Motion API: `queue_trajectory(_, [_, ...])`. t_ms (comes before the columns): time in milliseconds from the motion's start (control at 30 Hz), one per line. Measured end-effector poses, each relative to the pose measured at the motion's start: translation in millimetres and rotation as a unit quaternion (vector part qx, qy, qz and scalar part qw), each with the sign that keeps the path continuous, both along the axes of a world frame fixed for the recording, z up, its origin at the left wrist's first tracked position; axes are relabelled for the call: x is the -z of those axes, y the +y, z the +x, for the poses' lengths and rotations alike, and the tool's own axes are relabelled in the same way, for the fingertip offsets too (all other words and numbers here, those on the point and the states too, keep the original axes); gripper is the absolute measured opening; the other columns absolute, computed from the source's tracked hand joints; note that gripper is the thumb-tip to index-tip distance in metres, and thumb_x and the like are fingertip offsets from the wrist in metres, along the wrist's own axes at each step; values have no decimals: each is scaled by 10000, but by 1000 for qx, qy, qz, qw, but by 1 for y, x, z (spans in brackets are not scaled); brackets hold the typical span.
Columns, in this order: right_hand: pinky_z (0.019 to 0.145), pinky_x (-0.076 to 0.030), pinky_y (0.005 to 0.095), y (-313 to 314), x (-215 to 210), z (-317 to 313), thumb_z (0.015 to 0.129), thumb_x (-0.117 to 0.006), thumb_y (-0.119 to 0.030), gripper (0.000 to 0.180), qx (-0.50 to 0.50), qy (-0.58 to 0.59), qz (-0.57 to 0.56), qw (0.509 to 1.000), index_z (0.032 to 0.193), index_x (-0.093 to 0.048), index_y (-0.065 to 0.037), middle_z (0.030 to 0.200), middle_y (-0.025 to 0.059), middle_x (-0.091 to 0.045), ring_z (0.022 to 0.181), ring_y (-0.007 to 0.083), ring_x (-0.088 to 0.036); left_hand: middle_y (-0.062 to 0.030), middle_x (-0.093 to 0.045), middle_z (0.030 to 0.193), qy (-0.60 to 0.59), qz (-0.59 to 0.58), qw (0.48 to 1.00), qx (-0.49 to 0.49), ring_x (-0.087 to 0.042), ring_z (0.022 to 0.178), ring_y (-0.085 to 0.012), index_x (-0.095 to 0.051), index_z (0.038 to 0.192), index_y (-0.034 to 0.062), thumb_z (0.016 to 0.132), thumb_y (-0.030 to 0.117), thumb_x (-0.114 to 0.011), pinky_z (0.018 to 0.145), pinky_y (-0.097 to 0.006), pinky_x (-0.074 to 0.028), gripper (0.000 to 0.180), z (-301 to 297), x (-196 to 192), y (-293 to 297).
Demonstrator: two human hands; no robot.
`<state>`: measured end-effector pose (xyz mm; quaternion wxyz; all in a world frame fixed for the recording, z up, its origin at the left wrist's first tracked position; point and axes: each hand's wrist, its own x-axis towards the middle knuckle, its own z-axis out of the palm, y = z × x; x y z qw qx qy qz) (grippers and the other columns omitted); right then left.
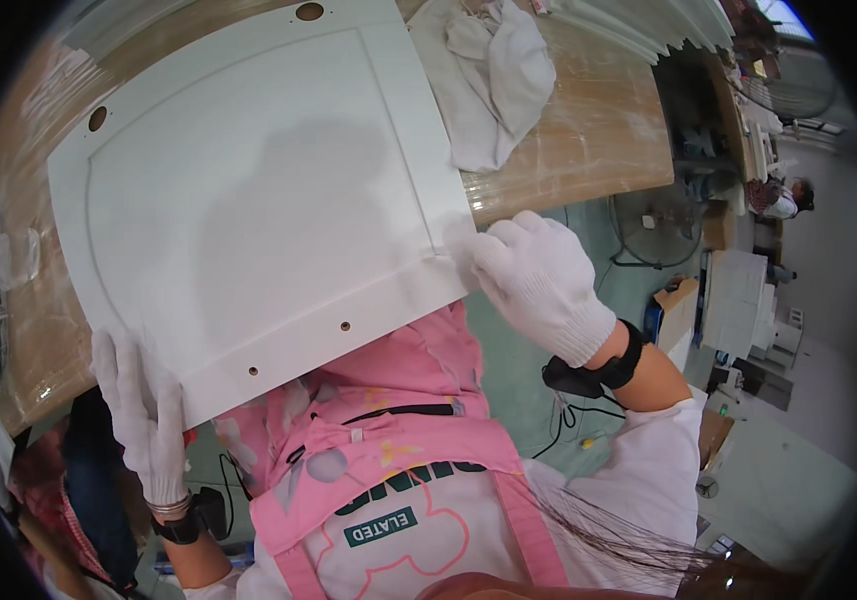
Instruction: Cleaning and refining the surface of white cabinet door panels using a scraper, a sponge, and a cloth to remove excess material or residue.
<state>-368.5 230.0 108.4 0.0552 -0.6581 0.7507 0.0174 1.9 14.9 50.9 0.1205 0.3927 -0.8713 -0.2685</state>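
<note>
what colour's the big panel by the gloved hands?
White: the panel shows best in the head view.

White panel (248, 230) lying across a brown table (588, 135), a white-gloved hand at each near corner.
At lower left, the left hand (140, 415) lays its fingers along the panel's corner; right of centre, the right hand (536, 285) curls its fingers at the other corner. Two larger holes (309, 12) sit near the panel's far edge, two smaller ones along the near edge, which overhangs a pink apron (398, 430) at lower centre. A crumpled pale cloth (498, 90) lies at upper centre, beside the panel; a fan (654, 225) stands at right.
</note>
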Motion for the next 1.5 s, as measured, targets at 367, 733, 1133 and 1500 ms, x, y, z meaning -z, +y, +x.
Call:
queue_trajectory(367, [578, -497, 419, 38, 18, 41, 841, -618, -99, 471, 158, -113, -28, 981, 1306, -547, -128, 862, 80, -581, 685, 299, -615, -134, -357, 1517, 9, 47, 984, -172, -366, 1400, -290, -425, 1484, 102, 897, 132, -670, 1161, -412, -310, 637, -1, 1, 16])
queue_trajectory(733, [540, -501, 406, 31, 28, 55, 852, -577, -128, 478, 127, -50, -19, 990, 1322, -518, -65, 1009, 103, -609, 629, 269, -628, -136, -350, 1520, -13, 35, 990, -137, -336, 1417, -277, -421, 1482, 88, 916, 121, -643, 1173, -402, -284, 609, 9, 12, 7])
queue_trajectory(1133, [544, -506, 419, 31, 22, 54, 845, -590, -122, 461, 154, -91, 15, 984, 1299, -518, -84, 1068, 105, -610, 653, 295, -640, -150, -350, 1518, -13, 41, 991, -128, -339, 1415, -285, -431, 1477, 77, 930, 175, -651, 1177, -405, -276, 598, 7, 14, 11])
queue_trajectory(1500, [556, -516, 437, 25, 24, 57, 845, -586, -124, 454, 169, -72, 8, 983, 1292, -521, -80, 1033, 133, -603, 670, 316, -647, -150, -358, 1510, -9, 39, 991, -130, -346, 1408, -288, -430, 1474, 70, 922, 159, -653, 1173, -405, -279, 602, 6, 9, 6])
